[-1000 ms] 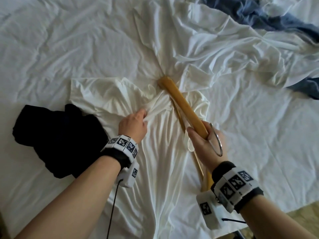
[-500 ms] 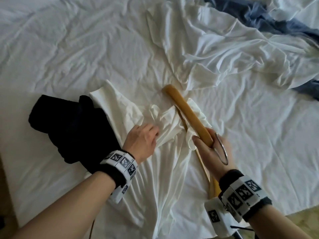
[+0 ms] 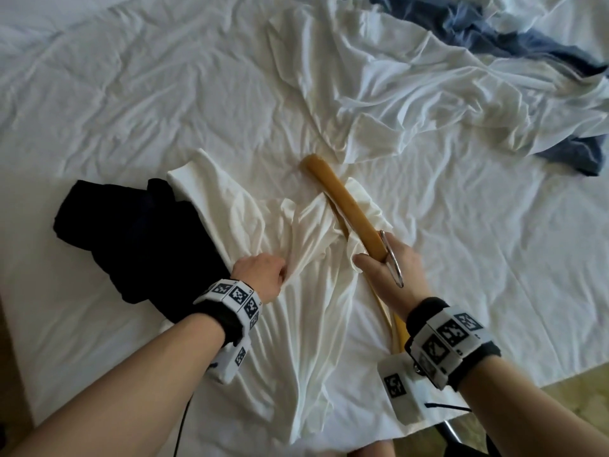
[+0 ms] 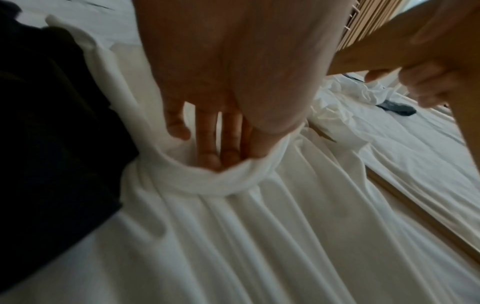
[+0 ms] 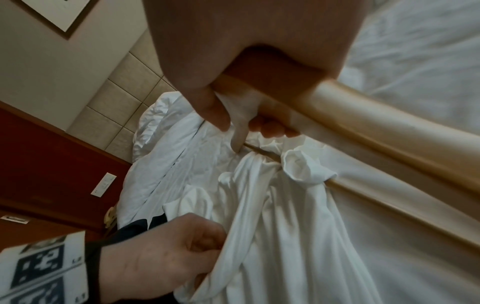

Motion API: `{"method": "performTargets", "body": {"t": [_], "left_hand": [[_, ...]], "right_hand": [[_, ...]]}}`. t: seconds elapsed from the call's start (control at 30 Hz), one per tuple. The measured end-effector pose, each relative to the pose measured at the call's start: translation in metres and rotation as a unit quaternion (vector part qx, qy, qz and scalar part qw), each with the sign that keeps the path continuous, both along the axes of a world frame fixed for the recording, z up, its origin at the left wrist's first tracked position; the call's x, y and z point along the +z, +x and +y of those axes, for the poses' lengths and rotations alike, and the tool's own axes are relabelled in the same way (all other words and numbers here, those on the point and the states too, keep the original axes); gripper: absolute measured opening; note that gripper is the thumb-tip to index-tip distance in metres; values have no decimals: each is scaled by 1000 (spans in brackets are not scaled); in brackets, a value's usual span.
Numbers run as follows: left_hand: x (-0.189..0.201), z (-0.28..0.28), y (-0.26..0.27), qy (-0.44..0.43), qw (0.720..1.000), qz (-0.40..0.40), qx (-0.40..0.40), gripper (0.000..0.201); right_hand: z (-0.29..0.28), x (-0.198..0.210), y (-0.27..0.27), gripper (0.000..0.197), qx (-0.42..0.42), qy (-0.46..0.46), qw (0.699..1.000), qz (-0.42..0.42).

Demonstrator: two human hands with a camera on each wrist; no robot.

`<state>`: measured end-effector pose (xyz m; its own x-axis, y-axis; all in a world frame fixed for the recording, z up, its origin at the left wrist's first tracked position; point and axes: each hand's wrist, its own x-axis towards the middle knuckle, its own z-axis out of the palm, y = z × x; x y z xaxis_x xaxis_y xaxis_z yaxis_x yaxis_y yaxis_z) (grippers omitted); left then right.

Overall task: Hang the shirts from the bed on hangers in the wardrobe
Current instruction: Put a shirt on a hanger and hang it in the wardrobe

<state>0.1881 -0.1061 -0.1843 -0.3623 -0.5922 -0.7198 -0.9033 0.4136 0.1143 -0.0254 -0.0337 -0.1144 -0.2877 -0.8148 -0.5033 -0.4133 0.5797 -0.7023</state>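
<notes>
The white shirt point(image 3: 306, 291) is spread on the bed point(image 3: 131, 110) directly under both hands. A gathered fold of its cloth is gripped by the left hand point(image 3: 260, 275), fingers curled into the bunch. The wooden hanger point(image 3: 346, 206) is clasped at its middle by the right hand point(image 3: 392, 272), the metal hook point(image 3: 393, 262) lying over the knuckles; the far arm protrudes from the neck opening, the near arm is covered. It is judged that the cloth should be drawn over the exposed arm while the hanger is held steady. A dark garment point(image 3: 131, 239) lies just left of the left hand. Beyond the hands, open sheet remains; a blue garment point(image 3: 494, 37) lies well apart, far right. The bed edge runs just behind the wrists.
</notes>
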Motion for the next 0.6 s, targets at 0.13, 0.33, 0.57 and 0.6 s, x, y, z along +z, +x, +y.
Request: {"method": "performTargets", "body": {"t": [0.13, 0.33, 0.57, 0.6], "left_hand": [[0, 18, 6, -95, 989, 50, -105, 27], [4, 28, -6, -84, 989, -2, -120, 33], [17, 40, 1, -63, 988, -119, -81, 35], [19, 42, 6, -46, 988, -127, -73, 37]], "right_hand": [[0, 6, 12, 23, 18, 39, 999, 5], [12, 3, 25, 28, 15, 52, 998, 24], [44, 17, 32, 37, 87, 43, 995, 5], [49, 20, 35, 37, 93, 37, 995, 5]]}}
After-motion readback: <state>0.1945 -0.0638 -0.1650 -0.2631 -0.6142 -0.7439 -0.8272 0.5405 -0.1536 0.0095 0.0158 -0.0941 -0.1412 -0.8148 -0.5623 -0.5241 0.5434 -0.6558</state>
